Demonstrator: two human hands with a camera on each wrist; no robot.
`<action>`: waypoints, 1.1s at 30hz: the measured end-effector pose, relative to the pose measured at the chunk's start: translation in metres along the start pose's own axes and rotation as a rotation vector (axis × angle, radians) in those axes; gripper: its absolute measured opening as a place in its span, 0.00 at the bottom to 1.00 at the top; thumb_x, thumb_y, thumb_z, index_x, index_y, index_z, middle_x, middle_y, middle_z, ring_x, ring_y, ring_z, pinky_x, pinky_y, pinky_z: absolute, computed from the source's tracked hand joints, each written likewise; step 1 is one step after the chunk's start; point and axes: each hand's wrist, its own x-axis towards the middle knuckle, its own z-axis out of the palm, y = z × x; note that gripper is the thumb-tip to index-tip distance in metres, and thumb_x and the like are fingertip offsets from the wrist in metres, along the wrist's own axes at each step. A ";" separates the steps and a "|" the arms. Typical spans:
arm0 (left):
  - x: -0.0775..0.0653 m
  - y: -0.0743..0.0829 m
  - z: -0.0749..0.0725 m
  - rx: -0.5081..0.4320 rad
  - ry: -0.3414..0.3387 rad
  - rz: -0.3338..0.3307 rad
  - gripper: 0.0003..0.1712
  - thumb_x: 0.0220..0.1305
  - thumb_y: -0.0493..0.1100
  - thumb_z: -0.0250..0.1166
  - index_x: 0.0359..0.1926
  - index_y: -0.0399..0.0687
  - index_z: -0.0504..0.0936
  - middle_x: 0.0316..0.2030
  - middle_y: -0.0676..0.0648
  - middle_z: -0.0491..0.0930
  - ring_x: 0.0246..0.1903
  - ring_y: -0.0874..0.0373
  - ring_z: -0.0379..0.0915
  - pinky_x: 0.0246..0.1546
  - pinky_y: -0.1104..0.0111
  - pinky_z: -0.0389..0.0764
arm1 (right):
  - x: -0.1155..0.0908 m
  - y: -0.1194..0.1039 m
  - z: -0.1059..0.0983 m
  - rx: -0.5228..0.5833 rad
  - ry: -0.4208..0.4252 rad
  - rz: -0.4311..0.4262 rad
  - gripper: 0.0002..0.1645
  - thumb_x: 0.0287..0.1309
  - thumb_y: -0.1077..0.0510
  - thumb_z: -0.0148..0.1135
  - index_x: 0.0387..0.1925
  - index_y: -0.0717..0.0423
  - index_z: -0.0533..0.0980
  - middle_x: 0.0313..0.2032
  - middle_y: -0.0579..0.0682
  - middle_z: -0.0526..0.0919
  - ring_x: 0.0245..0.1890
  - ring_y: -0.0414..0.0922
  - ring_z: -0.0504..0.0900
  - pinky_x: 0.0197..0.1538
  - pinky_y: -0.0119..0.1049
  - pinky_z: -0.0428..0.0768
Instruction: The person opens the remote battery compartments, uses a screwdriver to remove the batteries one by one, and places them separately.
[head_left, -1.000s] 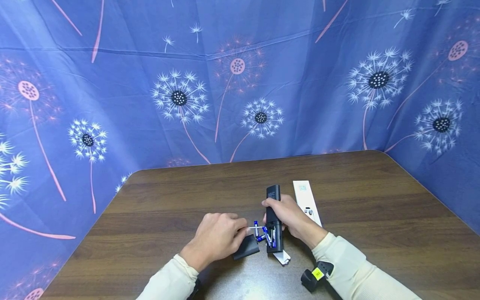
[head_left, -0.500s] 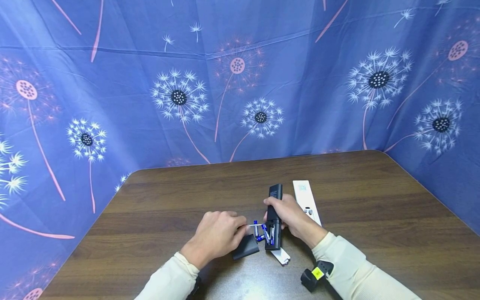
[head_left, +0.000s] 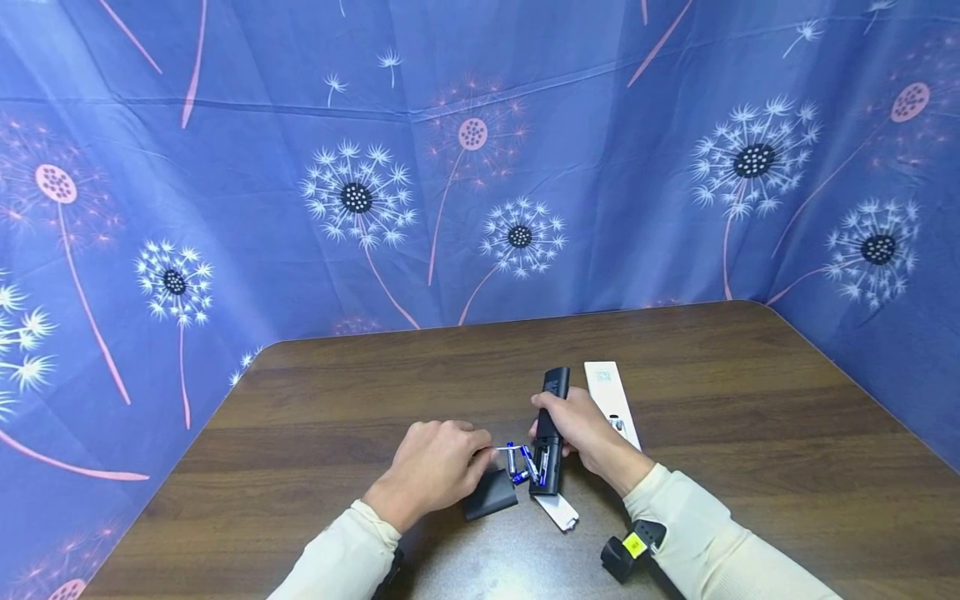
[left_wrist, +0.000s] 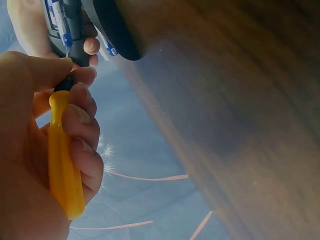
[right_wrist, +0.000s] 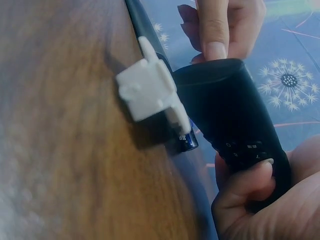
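My left hand grips a screwdriver with a yellow handle. Its thin metal shaft reaches right, to a blue-and-silver battery leaning out of a black remote control. My right hand holds that remote, its uncovered battery compartment facing up; another battery shows inside. From the right wrist, the button side of the remote is visible, with my fingers round it. Loose batteries lie just left of the remote. A flat black cover rests beside my left hand.
A white battery cover with tabs lies partly under the black remote. Behind my right hand is a long white remote control, its battery compartment uncovered. The brown wooden table ends at a blue dandelion-print cloth.
The black remote's far end has swung slightly right and its near end has risen a little. The leaning battery stays against the shaft's tip. My left hand has hardly moved.
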 end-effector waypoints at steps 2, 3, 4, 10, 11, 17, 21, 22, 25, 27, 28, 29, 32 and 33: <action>0.000 0.000 0.000 -0.005 -0.009 -0.005 0.11 0.64 0.52 0.67 0.25 0.60 0.81 0.21 0.62 0.78 0.16 0.65 0.68 0.13 0.67 0.64 | 0.000 0.000 0.000 0.002 0.002 0.000 0.22 0.64 0.52 0.55 0.46 0.70 0.75 0.23 0.53 0.85 0.19 0.44 0.83 0.14 0.30 0.67; 0.000 0.000 0.001 -0.008 -0.013 -0.007 0.11 0.64 0.52 0.67 0.25 0.60 0.81 0.21 0.62 0.78 0.15 0.65 0.67 0.13 0.67 0.64 | -0.001 0.000 0.000 0.002 0.003 -0.001 0.22 0.64 0.52 0.55 0.46 0.70 0.75 0.23 0.53 0.85 0.19 0.44 0.83 0.14 0.30 0.67; 0.000 0.000 0.001 -0.011 -0.016 -0.008 0.11 0.64 0.52 0.67 0.24 0.60 0.80 0.21 0.62 0.77 0.15 0.65 0.67 0.13 0.68 0.64 | -0.001 0.000 0.000 0.001 0.004 -0.001 0.22 0.64 0.52 0.56 0.46 0.70 0.75 0.23 0.53 0.85 0.19 0.43 0.83 0.14 0.30 0.67; 0.000 0.000 0.000 -0.013 -0.017 -0.012 0.12 0.64 0.52 0.67 0.24 0.60 0.80 0.21 0.63 0.77 0.15 0.66 0.65 0.13 0.68 0.63 | -0.002 -0.002 0.000 -0.009 0.006 0.006 0.23 0.65 0.52 0.55 0.46 0.70 0.75 0.23 0.52 0.85 0.19 0.42 0.82 0.15 0.30 0.67; 0.000 0.000 0.000 -0.013 -0.020 -0.013 0.12 0.64 0.52 0.67 0.23 0.60 0.79 0.20 0.63 0.76 0.15 0.66 0.65 0.13 0.68 0.63 | -0.003 -0.002 0.000 -0.010 0.008 0.008 0.23 0.65 0.52 0.55 0.46 0.70 0.75 0.23 0.52 0.85 0.19 0.42 0.82 0.15 0.30 0.67; -0.002 0.001 -0.002 -0.015 -0.029 -0.021 0.13 0.64 0.52 0.67 0.23 0.60 0.79 0.19 0.62 0.75 0.14 0.65 0.65 0.13 0.67 0.63 | -0.003 -0.003 -0.001 -0.010 0.009 0.008 0.23 0.65 0.51 0.54 0.47 0.71 0.74 0.24 0.53 0.86 0.19 0.42 0.82 0.15 0.30 0.67; -0.002 0.001 -0.002 -0.015 -0.024 -0.019 0.13 0.64 0.52 0.67 0.23 0.60 0.79 0.19 0.62 0.75 0.14 0.64 0.67 0.14 0.66 0.64 | -0.002 -0.003 -0.001 -0.011 0.010 0.011 0.24 0.66 0.51 0.54 0.48 0.70 0.74 0.24 0.53 0.86 0.19 0.42 0.82 0.15 0.30 0.67; -0.002 0.001 -0.002 -0.017 -0.024 -0.019 0.13 0.64 0.52 0.67 0.23 0.60 0.79 0.18 0.62 0.75 0.15 0.64 0.67 0.14 0.66 0.64 | -0.002 -0.003 -0.001 -0.014 0.012 0.013 0.24 0.66 0.51 0.54 0.48 0.70 0.74 0.24 0.53 0.86 0.19 0.42 0.82 0.15 0.30 0.67; -0.003 0.000 -0.002 -0.020 -0.027 -0.024 0.13 0.64 0.52 0.67 0.22 0.60 0.78 0.18 0.62 0.74 0.15 0.64 0.67 0.14 0.66 0.64 | -0.002 -0.003 -0.002 -0.020 0.019 0.010 0.24 0.66 0.51 0.54 0.48 0.70 0.74 0.25 0.54 0.86 0.20 0.43 0.83 0.16 0.30 0.67; -0.003 0.000 -0.002 -0.022 -0.030 -0.028 0.13 0.64 0.53 0.67 0.22 0.61 0.78 0.18 0.62 0.73 0.15 0.64 0.67 0.14 0.66 0.64 | -0.002 -0.003 -0.003 -0.022 0.024 0.005 0.24 0.66 0.51 0.54 0.48 0.70 0.74 0.25 0.54 0.86 0.20 0.43 0.83 0.16 0.30 0.68; -0.003 0.000 -0.002 -0.022 -0.033 -0.030 0.13 0.64 0.53 0.67 0.22 0.61 0.78 0.18 0.62 0.73 0.15 0.64 0.67 0.14 0.66 0.64 | -0.002 -0.003 -0.003 -0.022 0.026 0.003 0.24 0.66 0.51 0.54 0.48 0.70 0.74 0.26 0.54 0.86 0.20 0.43 0.83 0.16 0.31 0.68; -0.003 0.000 -0.002 -0.022 -0.037 -0.032 0.13 0.63 0.52 0.67 0.22 0.61 0.78 0.18 0.62 0.73 0.15 0.64 0.66 0.14 0.66 0.64 | -0.001 -0.003 -0.003 -0.022 0.028 0.001 0.24 0.65 0.51 0.55 0.49 0.70 0.74 0.26 0.54 0.86 0.20 0.43 0.83 0.16 0.31 0.68; -0.004 0.000 -0.003 -0.026 -0.055 -0.033 0.13 0.63 0.52 0.67 0.23 0.61 0.78 0.19 0.63 0.74 0.15 0.65 0.65 0.14 0.67 0.63 | -0.001 -0.003 -0.003 -0.015 0.031 0.003 0.25 0.65 0.50 0.55 0.49 0.70 0.73 0.26 0.54 0.87 0.21 0.44 0.84 0.16 0.31 0.69; -0.004 0.000 -0.003 -0.025 -0.061 -0.032 0.13 0.63 0.52 0.67 0.23 0.61 0.78 0.19 0.63 0.74 0.15 0.66 0.65 0.14 0.67 0.63 | 0.000 -0.004 -0.003 -0.013 0.032 0.005 0.25 0.64 0.50 0.56 0.50 0.70 0.73 0.26 0.54 0.87 0.21 0.44 0.84 0.16 0.31 0.69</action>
